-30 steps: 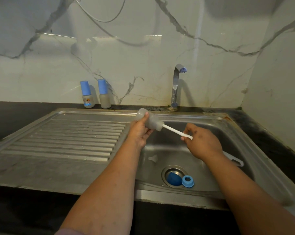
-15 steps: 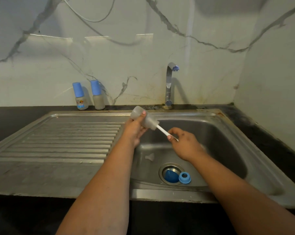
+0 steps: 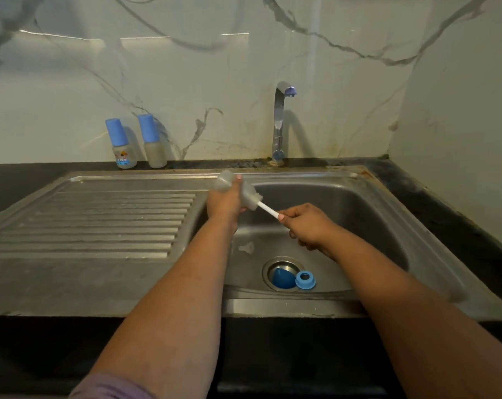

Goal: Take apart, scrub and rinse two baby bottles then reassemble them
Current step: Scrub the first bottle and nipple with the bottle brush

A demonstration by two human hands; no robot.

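My left hand (image 3: 225,203) grips a clear baby bottle body (image 3: 226,182) held sideways over the left rim of the sink basin (image 3: 359,226). A white bottle brush (image 3: 265,209) sticks into its mouth, bristles partly showing. My right hand (image 3: 309,227) grips the brush handle. In the basin lie a clear teat (image 3: 247,247), a blue cap (image 3: 283,279) in the drain, and a blue screw ring (image 3: 305,280) beside it. Two more capped bottles (image 3: 123,145) (image 3: 154,142) stand upright against the back wall.
The ribbed steel drainboard (image 3: 100,217) stretches to the left of the basin. A chrome tap (image 3: 280,122) rises behind the basin, with no water running. Dark counter (image 3: 445,203) edges the sink, and a wall closes off the right side.
The brush went deeper into the bottle, then drew back a little so bristles show at the mouth. My right hand slid closer to the bottle. The camera view shifted slightly.
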